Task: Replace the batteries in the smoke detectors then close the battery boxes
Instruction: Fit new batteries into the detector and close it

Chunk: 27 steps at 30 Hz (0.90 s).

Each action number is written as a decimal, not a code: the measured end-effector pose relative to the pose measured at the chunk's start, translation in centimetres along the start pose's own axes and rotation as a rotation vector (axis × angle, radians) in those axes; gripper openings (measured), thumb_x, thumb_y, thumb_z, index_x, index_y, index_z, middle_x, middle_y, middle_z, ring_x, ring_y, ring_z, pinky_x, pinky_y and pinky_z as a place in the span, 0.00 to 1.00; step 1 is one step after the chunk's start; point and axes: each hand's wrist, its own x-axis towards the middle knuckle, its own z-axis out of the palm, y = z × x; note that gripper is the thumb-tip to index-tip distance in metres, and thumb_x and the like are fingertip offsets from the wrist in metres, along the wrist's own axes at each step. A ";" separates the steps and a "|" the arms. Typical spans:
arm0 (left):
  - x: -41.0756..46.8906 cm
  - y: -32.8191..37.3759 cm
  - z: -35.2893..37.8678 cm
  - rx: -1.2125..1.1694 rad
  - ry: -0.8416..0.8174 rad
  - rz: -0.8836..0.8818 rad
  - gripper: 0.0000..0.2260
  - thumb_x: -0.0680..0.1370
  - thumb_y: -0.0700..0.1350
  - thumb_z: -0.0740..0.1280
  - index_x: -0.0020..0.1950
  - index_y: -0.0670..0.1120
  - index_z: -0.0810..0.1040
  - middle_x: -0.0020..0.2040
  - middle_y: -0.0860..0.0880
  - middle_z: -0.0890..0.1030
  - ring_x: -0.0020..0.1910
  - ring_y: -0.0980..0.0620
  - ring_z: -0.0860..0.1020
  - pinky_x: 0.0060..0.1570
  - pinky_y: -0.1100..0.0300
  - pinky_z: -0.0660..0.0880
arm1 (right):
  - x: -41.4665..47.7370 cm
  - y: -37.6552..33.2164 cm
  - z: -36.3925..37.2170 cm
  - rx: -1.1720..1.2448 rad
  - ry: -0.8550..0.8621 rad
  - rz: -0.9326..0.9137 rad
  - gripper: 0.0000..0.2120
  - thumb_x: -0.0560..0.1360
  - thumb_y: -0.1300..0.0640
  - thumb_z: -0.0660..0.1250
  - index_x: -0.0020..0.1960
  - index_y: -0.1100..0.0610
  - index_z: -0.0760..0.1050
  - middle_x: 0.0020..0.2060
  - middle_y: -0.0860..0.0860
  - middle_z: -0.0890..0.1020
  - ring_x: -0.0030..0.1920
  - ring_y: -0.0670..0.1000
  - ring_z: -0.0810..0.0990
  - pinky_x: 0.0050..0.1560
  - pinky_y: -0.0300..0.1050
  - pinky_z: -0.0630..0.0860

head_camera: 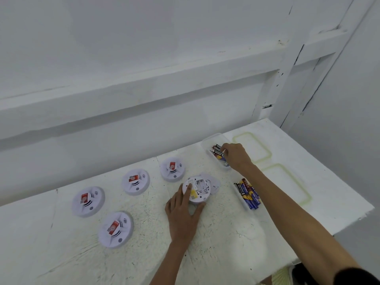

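An overturned white smoke detector [198, 189] lies on the table with its battery bay uncovered; its round cover [214, 182] lies just behind it. My left hand [181, 214] rests on this detector, fingers straight on top and thumb against its near edge. My right hand [236, 156] reaches into the far clear box [207, 140], fingers bent down over red-and-black batteries [217, 151]; whether they pinch one is hidden. A nearer clear box [239, 197] holds blue-and-yellow batteries [249, 195].
Several more smoke detectors with red labels lie face up to the left: [172, 168], [135, 182], [88, 201], [115, 229]. Two clear lids with greenish rims [251, 148], [287, 182] lie at the right. The table ends at the right edge [349, 214]; a white wall stands behind.
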 end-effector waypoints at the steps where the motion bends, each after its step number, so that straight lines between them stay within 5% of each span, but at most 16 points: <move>1: 0.0 0.0 0.0 -0.002 0.001 0.001 0.34 0.77 0.70 0.61 0.80 0.60 0.61 0.77 0.52 0.69 0.73 0.52 0.68 0.73 0.56 0.56 | 0.4 -0.2 0.3 -0.021 -0.025 0.004 0.17 0.76 0.68 0.57 0.57 0.57 0.79 0.48 0.60 0.82 0.42 0.58 0.81 0.41 0.50 0.80; 7: -0.1 0.1 -0.1 -0.009 0.020 0.014 0.34 0.77 0.71 0.61 0.79 0.59 0.63 0.76 0.53 0.71 0.72 0.54 0.70 0.72 0.54 0.61 | 2.4 -0.8 2.2 -0.170 -0.077 0.052 0.11 0.78 0.63 0.62 0.58 0.59 0.77 0.51 0.59 0.78 0.49 0.59 0.80 0.38 0.46 0.71; 14: 0.1 0.0 0.1 0.011 0.029 0.020 0.33 0.76 0.70 0.64 0.78 0.57 0.66 0.75 0.52 0.72 0.71 0.52 0.72 0.70 0.50 0.67 | 3.9 -0.5 3.0 -0.168 -0.098 0.042 0.09 0.78 0.60 0.62 0.57 0.58 0.74 0.48 0.58 0.79 0.43 0.57 0.78 0.37 0.47 0.75; 17: 0.1 0.1 0.1 0.007 0.041 0.012 0.33 0.76 0.70 0.65 0.78 0.57 0.67 0.75 0.52 0.72 0.71 0.52 0.72 0.70 0.49 0.67 | 4.2 -0.3 3.2 -0.170 -0.149 -0.018 0.12 0.80 0.56 0.61 0.62 0.57 0.72 0.46 0.58 0.79 0.39 0.55 0.74 0.35 0.44 0.71; 21: 0.1 0.1 0.1 0.004 0.042 0.003 0.34 0.76 0.70 0.66 0.78 0.58 0.67 0.75 0.52 0.72 0.71 0.52 0.72 0.70 0.49 0.67 | 4.1 -0.3 3.2 -0.197 -0.174 -0.042 0.17 0.82 0.56 0.57 0.70 0.54 0.69 0.51 0.60 0.78 0.44 0.58 0.76 0.35 0.42 0.67; 27: 0.1 0.1 0.0 0.010 0.037 0.005 0.34 0.76 0.71 0.64 0.78 0.58 0.66 0.74 0.52 0.73 0.70 0.52 0.72 0.70 0.50 0.67 | 3.8 -0.1 2.2 -0.034 -0.084 0.008 0.15 0.77 0.57 0.64 0.63 0.57 0.70 0.37 0.54 0.76 0.35 0.54 0.74 0.30 0.43 0.68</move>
